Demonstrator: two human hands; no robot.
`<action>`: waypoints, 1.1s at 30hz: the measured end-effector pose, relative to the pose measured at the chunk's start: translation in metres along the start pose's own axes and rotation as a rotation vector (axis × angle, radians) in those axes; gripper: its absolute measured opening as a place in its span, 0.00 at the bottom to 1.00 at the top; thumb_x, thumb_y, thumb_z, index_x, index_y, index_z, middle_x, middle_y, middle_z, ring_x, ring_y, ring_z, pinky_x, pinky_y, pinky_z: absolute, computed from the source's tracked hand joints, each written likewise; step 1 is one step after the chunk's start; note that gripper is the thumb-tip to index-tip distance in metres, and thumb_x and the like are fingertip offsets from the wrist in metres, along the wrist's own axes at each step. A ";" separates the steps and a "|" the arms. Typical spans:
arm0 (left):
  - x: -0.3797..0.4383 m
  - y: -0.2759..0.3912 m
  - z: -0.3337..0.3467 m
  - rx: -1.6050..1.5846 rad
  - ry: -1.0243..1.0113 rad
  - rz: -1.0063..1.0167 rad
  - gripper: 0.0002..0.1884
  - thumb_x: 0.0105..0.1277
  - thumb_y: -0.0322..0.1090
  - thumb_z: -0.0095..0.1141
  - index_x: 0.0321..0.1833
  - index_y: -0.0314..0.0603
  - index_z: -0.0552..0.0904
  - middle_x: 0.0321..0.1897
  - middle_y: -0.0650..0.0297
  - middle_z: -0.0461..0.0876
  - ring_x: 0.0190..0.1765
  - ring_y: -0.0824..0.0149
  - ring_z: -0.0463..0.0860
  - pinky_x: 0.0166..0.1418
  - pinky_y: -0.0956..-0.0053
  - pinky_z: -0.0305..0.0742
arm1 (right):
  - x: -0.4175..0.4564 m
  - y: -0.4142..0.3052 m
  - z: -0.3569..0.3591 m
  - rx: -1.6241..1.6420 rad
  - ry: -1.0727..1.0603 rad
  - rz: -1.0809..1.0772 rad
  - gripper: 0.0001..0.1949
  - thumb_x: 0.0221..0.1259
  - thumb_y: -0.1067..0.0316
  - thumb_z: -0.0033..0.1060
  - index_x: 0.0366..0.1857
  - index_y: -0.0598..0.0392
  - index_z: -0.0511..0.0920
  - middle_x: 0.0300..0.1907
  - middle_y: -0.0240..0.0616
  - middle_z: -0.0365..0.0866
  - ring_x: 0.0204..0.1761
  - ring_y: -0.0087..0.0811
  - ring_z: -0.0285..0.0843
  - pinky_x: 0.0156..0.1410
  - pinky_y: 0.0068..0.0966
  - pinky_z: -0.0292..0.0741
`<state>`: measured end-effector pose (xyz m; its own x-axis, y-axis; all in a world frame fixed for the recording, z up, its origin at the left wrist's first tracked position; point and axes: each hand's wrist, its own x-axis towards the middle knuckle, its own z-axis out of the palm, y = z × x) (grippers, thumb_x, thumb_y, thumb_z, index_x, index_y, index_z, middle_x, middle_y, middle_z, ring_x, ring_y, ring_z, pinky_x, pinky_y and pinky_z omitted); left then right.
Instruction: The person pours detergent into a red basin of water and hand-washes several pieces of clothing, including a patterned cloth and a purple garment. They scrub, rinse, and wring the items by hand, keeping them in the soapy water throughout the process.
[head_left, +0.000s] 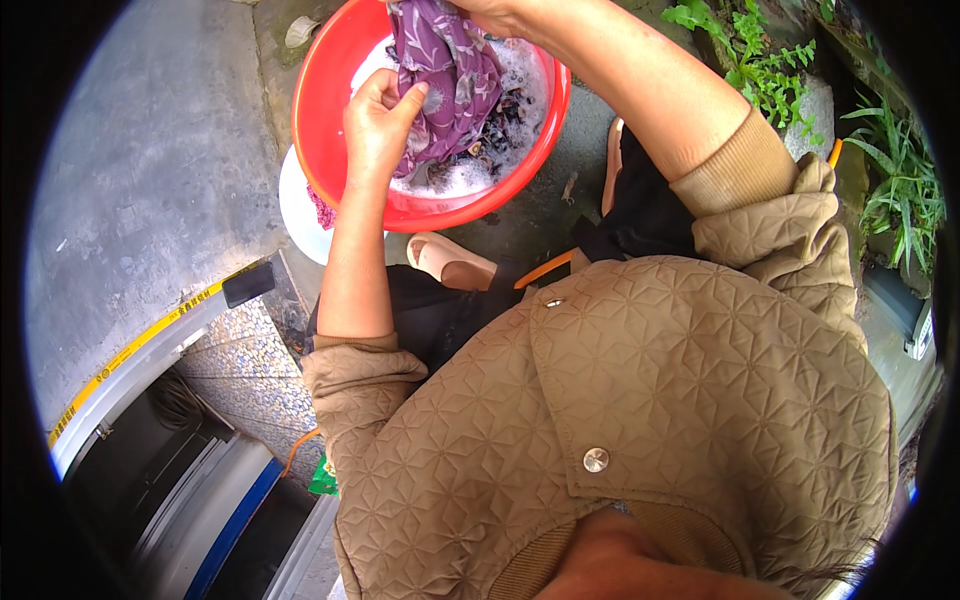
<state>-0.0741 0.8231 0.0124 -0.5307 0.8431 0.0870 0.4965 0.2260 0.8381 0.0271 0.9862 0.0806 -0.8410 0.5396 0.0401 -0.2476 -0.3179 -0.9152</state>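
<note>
A purple patterned cloth (450, 97) hangs bunched over a red plastic basin (319, 120). My left hand (379, 124) pinches its near left edge between thumb and fingers. At the top edge of the picture, my right hand (491, 13) grips the upper part of the cloth, its fingertips cut off or hidden. Below the cloth, white suds (529, 67) float in the basin. Dark patterned fabric (502, 127) lies wet among the foam. How far the purple cloth reaches into the water cannot be seen.
Partly under the red basin stands a white basin (296, 214) with a pink-red cloth (321, 208). My pale slipper (450, 261) is close by. Leafy plants (757, 64) grow at the right. A yellow-taped frame (150, 334) borders the grey concrete (165, 150) at left.
</note>
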 end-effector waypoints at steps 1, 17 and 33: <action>-0.001 0.004 0.002 0.015 0.058 -0.030 0.15 0.55 0.32 0.66 0.22 0.39 0.70 0.15 0.72 0.68 0.22 0.80 0.65 0.26 0.81 0.62 | 0.000 0.001 0.000 0.044 0.025 -0.020 0.16 0.52 0.75 0.57 0.47 0.66 0.76 0.36 0.43 0.79 0.34 0.28 0.76 0.40 0.22 0.74; -0.014 -0.008 0.036 0.817 -0.343 -0.295 0.35 0.56 0.66 0.53 0.25 0.31 0.84 0.27 0.42 0.81 0.37 0.43 0.81 0.43 0.54 0.73 | -0.021 -0.008 0.032 0.626 -0.251 -0.072 0.17 0.55 0.80 0.54 0.51 0.64 0.70 0.39 0.43 0.75 0.37 0.33 0.78 0.41 0.26 0.78; 0.002 0.001 -0.028 -0.793 0.301 -0.258 0.16 0.70 0.34 0.39 0.51 0.30 0.74 0.49 0.51 0.79 0.51 0.56 0.80 0.57 0.59 0.75 | 0.016 0.022 0.003 0.027 -0.128 -0.158 0.19 0.50 0.81 0.56 0.50 0.63 0.72 0.40 0.46 0.79 0.40 0.36 0.80 0.44 0.27 0.79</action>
<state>-0.0942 0.8117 0.0285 -0.7739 0.6234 -0.1115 -0.2264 -0.1080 0.9680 0.0064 0.9856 0.0619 -0.8444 0.4814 0.2349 -0.3929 -0.2587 -0.8824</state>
